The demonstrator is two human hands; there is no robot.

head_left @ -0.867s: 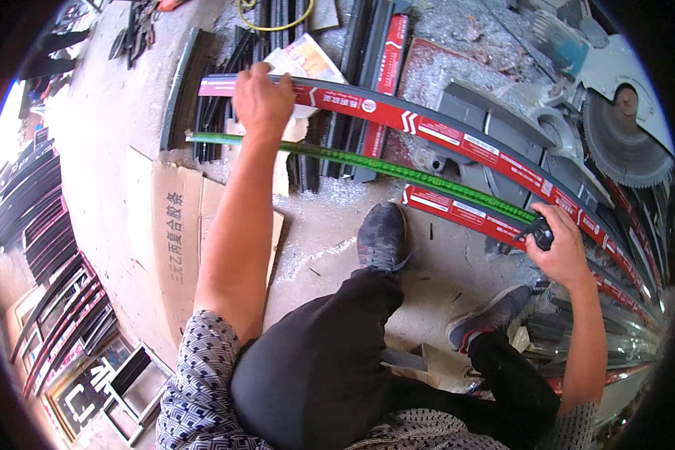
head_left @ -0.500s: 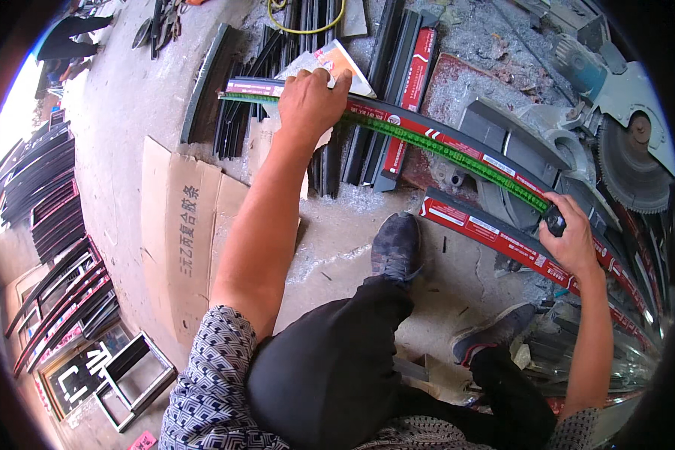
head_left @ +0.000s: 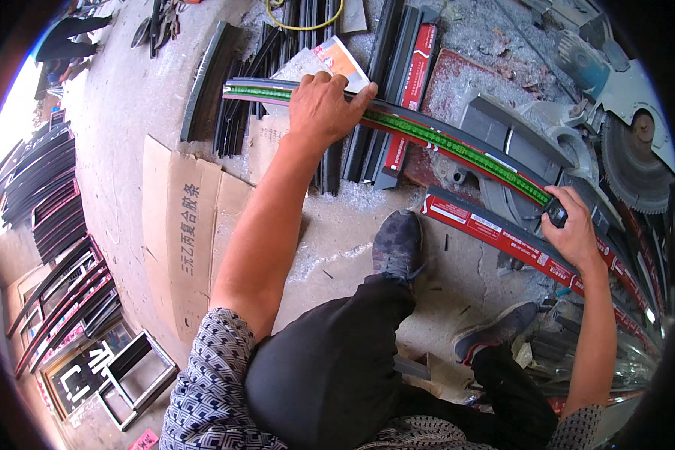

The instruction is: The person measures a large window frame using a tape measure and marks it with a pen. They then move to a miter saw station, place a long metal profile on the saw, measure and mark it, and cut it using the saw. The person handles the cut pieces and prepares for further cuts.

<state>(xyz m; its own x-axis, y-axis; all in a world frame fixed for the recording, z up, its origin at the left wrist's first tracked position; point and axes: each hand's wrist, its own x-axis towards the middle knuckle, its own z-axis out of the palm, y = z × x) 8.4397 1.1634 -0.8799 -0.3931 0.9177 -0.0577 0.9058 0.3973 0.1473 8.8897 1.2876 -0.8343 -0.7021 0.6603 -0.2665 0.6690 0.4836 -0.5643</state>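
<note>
L hand (head_left: 324,109) grips profile (head_left: 414,115), R hand (head_left: 574,229) tape case (head_left: 556,213); concrete flr (head_left: 319,289) w/ debris (head_left: 346,200), cardboard (head_left: 161,225), circ saw (head_left: 637,169).

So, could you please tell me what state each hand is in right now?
Left hand: closed over the strip and the green tape.
Right hand: closed around the tape case.

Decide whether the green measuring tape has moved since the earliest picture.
Yes: judged against the flat cardboard, the green measuring tape has moved up the picture, now overlapping the upper red-labelled strip.
</note>
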